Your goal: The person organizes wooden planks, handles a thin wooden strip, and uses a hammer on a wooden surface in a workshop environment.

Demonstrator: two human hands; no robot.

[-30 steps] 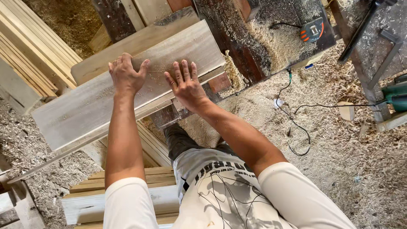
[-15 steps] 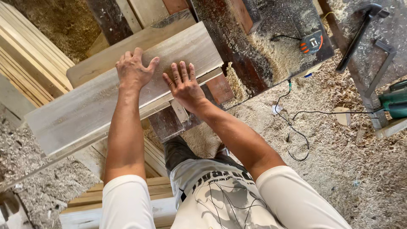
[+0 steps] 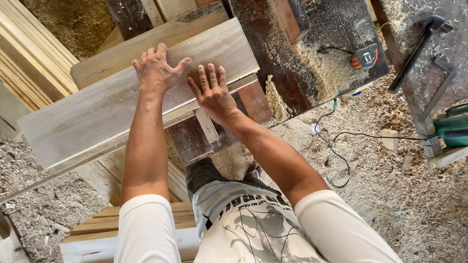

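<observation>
A pale, dusty board (image 3: 97, 114) lies flat on a dark machine bed (image 3: 273, 53), slanting from about 8 o'clock up to 2 o'clock across the upper left of the view, and both hands press down on its right half. The left hand (image 3: 156, 70) lies palm-down with fingers spread near the far edge, and the right hand (image 3: 212, 92) lies flat just beside it at about 4 o'clock, nearer the close edge; the hands are near but apart, open and gripping nothing, which looks like weight put on the board to keep it flat and steady (a judgement from the straight arms). A second, browner plank (image 3: 146, 41) sits behind the board at 12 o'clock, probably as a guide or a rest. Stacked timbers (image 3: 29, 53) run along 10 o'clock, more planks (image 3: 92, 226) lie by the person's legs at 7 o'clock. Sawdust (image 3: 419, 195) covers the floor at 4 o'clock, where a black cord (image 3: 341, 160) trails toward a green power tool (image 3: 453, 129) at 3 o'clock. An orange-and-grey tape measure (image 3: 365, 56) rests at 1 o'clock.
</observation>
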